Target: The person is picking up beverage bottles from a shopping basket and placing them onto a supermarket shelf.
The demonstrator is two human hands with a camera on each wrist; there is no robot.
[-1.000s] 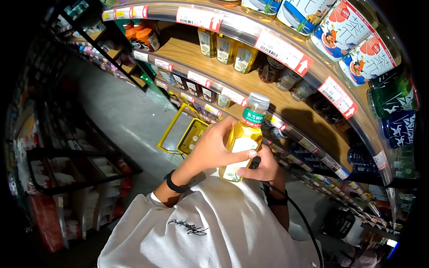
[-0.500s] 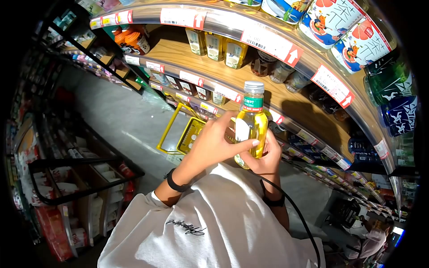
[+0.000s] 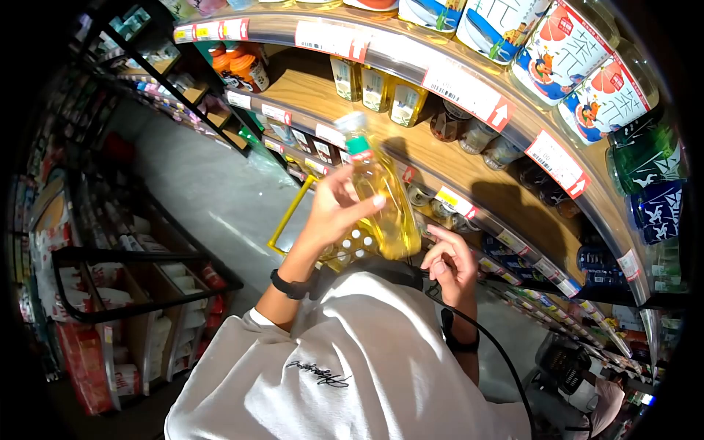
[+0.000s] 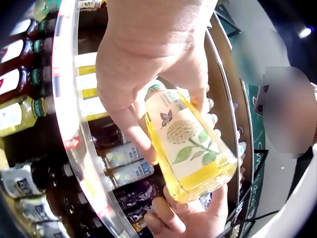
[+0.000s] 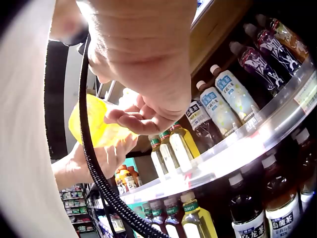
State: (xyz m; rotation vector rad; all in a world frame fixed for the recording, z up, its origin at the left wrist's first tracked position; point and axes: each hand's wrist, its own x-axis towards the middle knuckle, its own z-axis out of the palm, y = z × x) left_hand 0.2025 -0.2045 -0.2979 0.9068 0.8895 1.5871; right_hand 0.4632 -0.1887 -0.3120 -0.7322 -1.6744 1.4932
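My left hand (image 3: 339, 209) grips a bottle of yellow tea (image 3: 392, 213) with a clear cap and a green neck band. The bottle is tilted, its cap toward the shelf and its base toward my shirt. In the left wrist view, a flower and green leaves show on its pale label (image 4: 184, 133). My right hand (image 3: 453, 268) is beside the bottle's base, its fingers loosely bent and holding nothing. In the right wrist view, the yellow bottle (image 5: 96, 121) lies beyond the right hand's fingers, partly behind a black cable (image 5: 85, 124).
A curved drinks shelf (image 3: 308, 81) with price tags runs along the front and right. Similar yellow bottles (image 3: 374, 89) stand on it. A yellow basket (image 3: 293, 213) is below my left hand. A black-railed display rack (image 3: 147, 255) stands at left, and another person (image 3: 607, 407) is at far right.
Both hands held the bottle upright before. My right hand has come away from it, while my left hand has turned and tilted the bottle, its cap moving leftward.
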